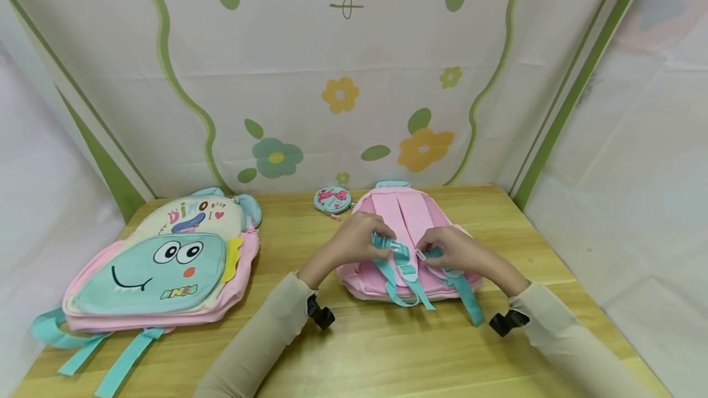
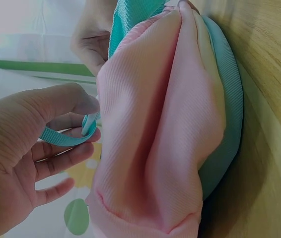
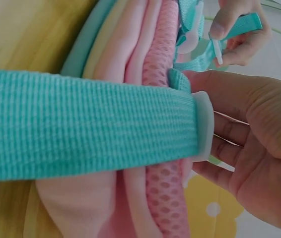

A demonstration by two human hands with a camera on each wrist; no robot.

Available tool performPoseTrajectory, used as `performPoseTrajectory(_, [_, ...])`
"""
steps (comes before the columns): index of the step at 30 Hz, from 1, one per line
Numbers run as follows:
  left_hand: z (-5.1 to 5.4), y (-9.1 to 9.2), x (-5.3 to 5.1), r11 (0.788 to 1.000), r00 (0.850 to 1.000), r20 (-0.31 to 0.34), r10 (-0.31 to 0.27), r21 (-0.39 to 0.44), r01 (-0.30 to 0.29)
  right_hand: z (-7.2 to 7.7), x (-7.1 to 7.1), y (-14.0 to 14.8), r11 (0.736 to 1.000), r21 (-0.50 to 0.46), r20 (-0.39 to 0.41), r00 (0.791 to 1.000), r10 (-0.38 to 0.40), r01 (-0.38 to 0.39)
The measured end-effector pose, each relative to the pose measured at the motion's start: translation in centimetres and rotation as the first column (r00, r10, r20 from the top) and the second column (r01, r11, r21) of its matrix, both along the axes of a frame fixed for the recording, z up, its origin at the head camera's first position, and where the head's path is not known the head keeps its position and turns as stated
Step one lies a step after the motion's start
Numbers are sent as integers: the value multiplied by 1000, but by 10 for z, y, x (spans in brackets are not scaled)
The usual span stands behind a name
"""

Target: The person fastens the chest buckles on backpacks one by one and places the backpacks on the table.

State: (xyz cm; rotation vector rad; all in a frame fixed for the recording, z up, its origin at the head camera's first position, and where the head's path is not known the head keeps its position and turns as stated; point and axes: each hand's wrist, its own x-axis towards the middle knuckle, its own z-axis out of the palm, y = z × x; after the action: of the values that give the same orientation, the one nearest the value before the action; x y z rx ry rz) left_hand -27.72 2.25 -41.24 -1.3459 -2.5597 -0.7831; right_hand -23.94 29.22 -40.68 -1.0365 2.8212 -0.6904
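A pink backpack (image 1: 409, 220) lies on the table with its straps and mesh back facing up. My left hand (image 1: 362, 238) pinches a teal strap with a white buckle piece between thumb and fingers; this teal strap (image 2: 63, 138) loops across the fingers in the left wrist view. My right hand (image 1: 450, 249) pinches another teal strap end with a white buckle piece (image 1: 421, 255), a short way to the right. In the right wrist view, a wide teal strap (image 3: 91, 126) with a white slider (image 3: 204, 126) partly hides what the right fingertips hold.
A larger dinosaur backpack (image 1: 160, 275) lies at the left, its teal straps hanging toward the front edge. A small round pouch (image 1: 332, 199) sits behind the pink backpack, near the floral curtain (image 1: 298, 103). Loose strap ends (image 1: 469, 300) trail onto the wooden table (image 1: 376, 349).
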Motion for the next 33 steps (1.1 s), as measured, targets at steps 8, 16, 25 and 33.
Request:
performPoseTrajectory(8, [-5,1,-1,1000,999,-35,8,-5,-8,-4,0,1,1000,-18,-11,1000,0,-1])
performPoseTrajectory(16, [-6,2,-3,999,999,-33,31,-19,-32,-5,0,2,1000,-27,-29,1000,8,-8])
performPoseTrajectory(25, [-7,3,-2,999,999,-11,47,-27,-47,-6,3,3,999,-33,-67,997,-27,25])
performPoseTrajectory(33, [-8,3,-1,996,998,60,32,86,-37,-4,5,4,998,-61,-147,988,-41,32])
